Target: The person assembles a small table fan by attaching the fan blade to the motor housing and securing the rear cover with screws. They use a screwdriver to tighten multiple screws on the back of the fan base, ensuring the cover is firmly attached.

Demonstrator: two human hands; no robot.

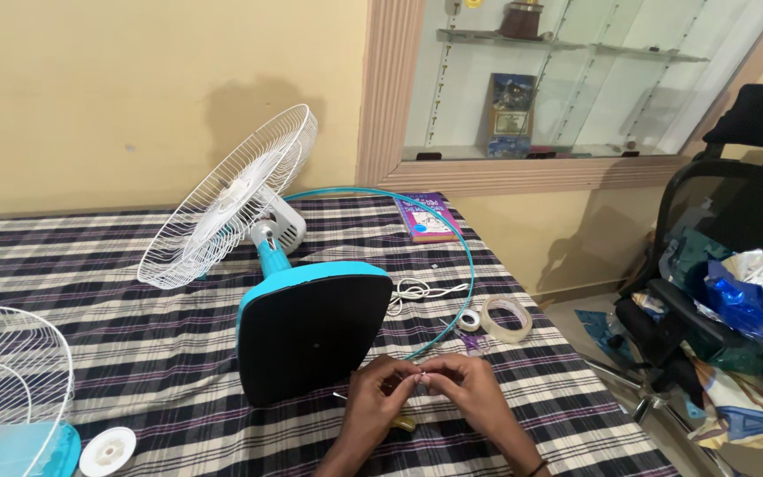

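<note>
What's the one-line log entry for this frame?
left hand: pinching small part | right hand: pinching same part | fan: lying on checked cloth | tape roll: right of fan

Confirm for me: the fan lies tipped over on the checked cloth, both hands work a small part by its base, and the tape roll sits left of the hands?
Not quite. The head view shows the tape roll to the right of the left hand and right hand, near the teal ring. The rest holds.

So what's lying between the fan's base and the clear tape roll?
In the head view, a coiled white cord, the teal ring and a small white tape roll lie between the fan base and the clear tape roll.
</note>
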